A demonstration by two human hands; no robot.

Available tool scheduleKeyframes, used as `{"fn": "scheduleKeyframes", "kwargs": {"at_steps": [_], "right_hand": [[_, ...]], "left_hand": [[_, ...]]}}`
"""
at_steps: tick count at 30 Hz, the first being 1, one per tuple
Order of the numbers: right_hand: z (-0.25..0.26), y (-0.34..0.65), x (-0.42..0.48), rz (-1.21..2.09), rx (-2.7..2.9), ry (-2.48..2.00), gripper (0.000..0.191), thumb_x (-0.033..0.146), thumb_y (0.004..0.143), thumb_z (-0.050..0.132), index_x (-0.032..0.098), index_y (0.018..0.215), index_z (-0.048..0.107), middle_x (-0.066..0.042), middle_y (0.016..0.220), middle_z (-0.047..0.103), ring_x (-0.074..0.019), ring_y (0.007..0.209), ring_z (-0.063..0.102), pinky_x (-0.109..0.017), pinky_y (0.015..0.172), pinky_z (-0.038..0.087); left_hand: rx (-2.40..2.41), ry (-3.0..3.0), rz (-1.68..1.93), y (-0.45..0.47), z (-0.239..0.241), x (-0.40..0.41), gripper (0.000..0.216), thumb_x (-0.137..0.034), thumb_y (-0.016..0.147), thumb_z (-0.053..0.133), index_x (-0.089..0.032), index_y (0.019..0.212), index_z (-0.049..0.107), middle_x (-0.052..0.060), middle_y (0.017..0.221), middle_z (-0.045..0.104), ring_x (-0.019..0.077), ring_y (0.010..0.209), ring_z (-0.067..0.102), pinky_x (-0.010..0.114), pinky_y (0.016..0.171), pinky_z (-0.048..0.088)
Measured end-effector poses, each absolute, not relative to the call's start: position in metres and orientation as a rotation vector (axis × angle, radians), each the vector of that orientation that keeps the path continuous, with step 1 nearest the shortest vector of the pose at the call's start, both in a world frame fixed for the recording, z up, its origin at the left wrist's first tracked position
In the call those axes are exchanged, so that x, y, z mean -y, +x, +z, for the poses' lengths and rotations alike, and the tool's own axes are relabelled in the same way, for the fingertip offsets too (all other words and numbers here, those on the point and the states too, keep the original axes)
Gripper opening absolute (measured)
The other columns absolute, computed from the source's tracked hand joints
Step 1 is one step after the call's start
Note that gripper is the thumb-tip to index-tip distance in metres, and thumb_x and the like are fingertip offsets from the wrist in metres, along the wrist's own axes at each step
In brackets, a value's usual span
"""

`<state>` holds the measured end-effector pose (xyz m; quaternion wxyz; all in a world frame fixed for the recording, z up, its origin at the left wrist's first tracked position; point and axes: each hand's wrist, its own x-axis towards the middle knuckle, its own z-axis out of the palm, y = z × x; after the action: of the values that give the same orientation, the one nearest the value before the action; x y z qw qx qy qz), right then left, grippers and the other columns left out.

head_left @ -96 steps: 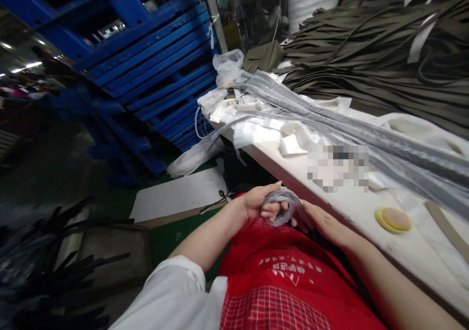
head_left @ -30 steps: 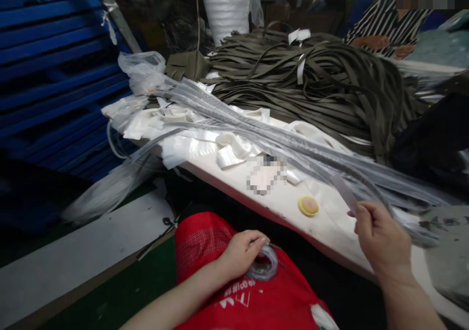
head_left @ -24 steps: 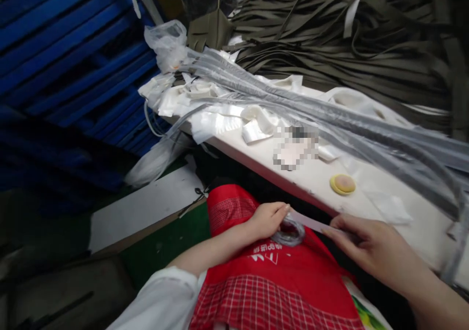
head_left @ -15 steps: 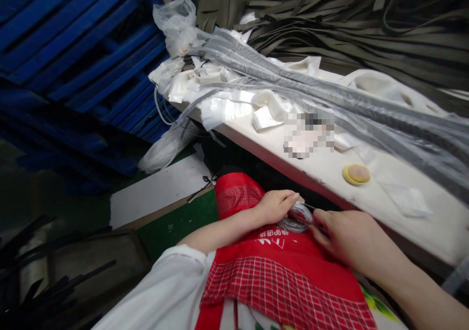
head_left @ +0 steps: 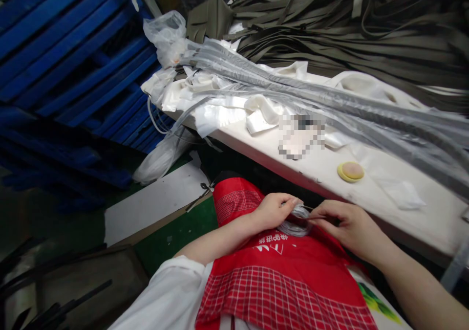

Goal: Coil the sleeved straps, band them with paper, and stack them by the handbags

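Observation:
Over the lap of a red apron, my left hand is closed on a small coil of thin grey wire-like cord. Its fingertips press the coil's upper edge. To the right, my right hand pinches thin strands between thumb and fingers. One strand, dark reddish, runs from the pinch into the coil, and another stretches across to the left fingertips. Whether these strands belong to the coil I cannot tell.
A white-topped bench carries long grey strips, crumpled white pieces and a yellow-rimmed round object. Dark strips are heaped behind. Blue slatted pallets stand at left. A pale board lies lower left.
My right hand has lifted and turned slightly, and its thumb and fingertips now show more plainly. The left hand keeps its hold on the coil. The view has shifted a little.

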<state>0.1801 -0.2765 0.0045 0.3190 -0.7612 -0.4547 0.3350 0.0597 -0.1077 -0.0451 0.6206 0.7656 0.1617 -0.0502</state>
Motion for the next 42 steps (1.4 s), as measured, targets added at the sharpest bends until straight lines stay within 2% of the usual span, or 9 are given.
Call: {"fn": "scheduleKeyframes", "kwargs": {"at_steps": [5, 11, 16, 19, 23, 31, 35, 38, 42], "right_hand": [[-0.004, 0.177, 0.274, 0.71, 0.984, -1.967, 0.015, 0.031, 0.085, 0.06, 0.024, 0.078, 0.072, -0.003, 0.079, 0.072, -0.0198, 0.073, 0.065, -0.031, 0.07, 0.051], [-0.013, 0.175, 0.273, 0.643, 0.95, -1.928, 0.013, 0.028, 0.084, 0.061, 0.023, 0.076, 0.071, -0.003, 0.077, 0.071, -0.0196, 0.073, 0.065, -0.031, 0.07, 0.05], [-0.011, 0.178, 0.275, 0.832, 0.794, -1.876, 0.022, 0.041, 0.081, 0.068, 0.02, 0.075, 0.072, -0.006, 0.08, 0.072, -0.0214, 0.076, 0.065, -0.033, 0.074, 0.051], [-0.009, 0.178, 0.279, 1.101, 0.576, -1.707, 0.031, 0.048, 0.082, 0.067, 0.018, 0.089, 0.071, -0.005, 0.071, 0.071, -0.0168, 0.062, 0.063, -0.028, 0.06, 0.051], [-0.009, 0.177, 0.283, 1.33, 0.245, -1.412, 0.038, 0.053, 0.082, 0.066, 0.015, 0.088, 0.069, -0.004, 0.066, 0.069, -0.0095, 0.047, 0.059, -0.017, 0.043, 0.042], [-0.008, 0.182, 0.287, 1.508, 0.085, -1.23, 0.037, 0.049, 0.078, 0.072, 0.013, 0.072, 0.067, -0.005, 0.059, 0.069, -0.0103, 0.044, 0.062, -0.013, 0.038, 0.04], [-0.008, 0.183, 0.291, 1.551, 0.125, -1.251, 0.039, 0.048, 0.078, 0.072, 0.013, 0.063, 0.061, -0.001, 0.046, 0.062, -0.004, 0.032, 0.047, -0.012, 0.034, 0.029], [-0.008, 0.182, 0.293, 1.565, 0.154, -1.268, 0.042, 0.048, 0.077, 0.074, 0.014, 0.059, 0.056, 0.003, 0.039, 0.054, -0.0008, 0.027, 0.034, -0.012, 0.032, 0.018], [-0.01, 0.181, 0.293, 1.606, 0.159, -1.266, 0.043, 0.05, 0.075, 0.074, 0.015, 0.058, 0.056, 0.003, 0.038, 0.052, -0.0012, 0.027, 0.031, -0.014, 0.031, 0.014]], "left_hand": [[-0.13, 1.905, -0.032, 0.061, -0.028, 0.11, 0.037, -0.028, 0.096, 0.039, -0.013, 0.091, 0.072, 0.007, 0.085, 0.069, 0.0163, 0.082, 0.063, 0.024, 0.076, 0.046], [-0.066, 2.076, 0.026, 0.057, -0.019, 0.119, 0.027, -0.03, 0.092, 0.051, -0.015, 0.081, 0.07, 0.005, 0.078, 0.067, 0.0152, 0.075, 0.06, 0.022, 0.07, 0.044], [-0.055, 2.122, 0.023, 0.056, -0.024, 0.121, 0.025, -0.03, 0.092, 0.052, -0.016, 0.088, 0.071, 0.004, 0.08, 0.068, 0.0148, 0.075, 0.061, 0.022, 0.069, 0.045], [-0.07, 2.114, 0.037, 0.057, -0.024, 0.121, 0.027, -0.03, 0.093, 0.05, -0.015, 0.088, 0.072, 0.004, 0.081, 0.07, 0.0146, 0.075, 0.062, 0.023, 0.07, 0.045], [-0.07, 2.121, 0.033, 0.057, -0.021, 0.122, 0.027, -0.03, 0.093, 0.051, -0.015, 0.099, 0.072, 0.005, 0.087, 0.072, 0.0148, 0.079, 0.064, 0.023, 0.071, 0.046], [0.108, 2.198, 0.047, 0.055, -0.017, 0.124, 0.028, -0.035, 0.094, 0.049, -0.017, 0.104, 0.068, 0.006, 0.097, 0.072, 0.0167, 0.09, 0.064, 0.026, 0.081, 0.048], [0.184, 2.18, 0.077, 0.053, -0.014, 0.123, 0.034, -0.044, 0.091, 0.051, -0.016, 0.104, 0.066, 0.007, 0.099, 0.071, 0.0184, 0.089, 0.065, 0.027, 0.082, 0.049], [0.183, 2.149, 0.078, 0.053, -0.012, 0.122, 0.034, -0.039, 0.096, 0.043, -0.016, 0.104, 0.066, 0.007, 0.099, 0.071, 0.0173, 0.089, 0.065, 0.027, 0.082, 0.049], [0.175, 2.163, 0.085, 0.053, -0.011, 0.123, 0.034, -0.034, 0.097, 0.04, -0.015, 0.105, 0.067, 0.007, 0.099, 0.071, 0.017, 0.091, 0.064, 0.027, 0.083, 0.049]]}}
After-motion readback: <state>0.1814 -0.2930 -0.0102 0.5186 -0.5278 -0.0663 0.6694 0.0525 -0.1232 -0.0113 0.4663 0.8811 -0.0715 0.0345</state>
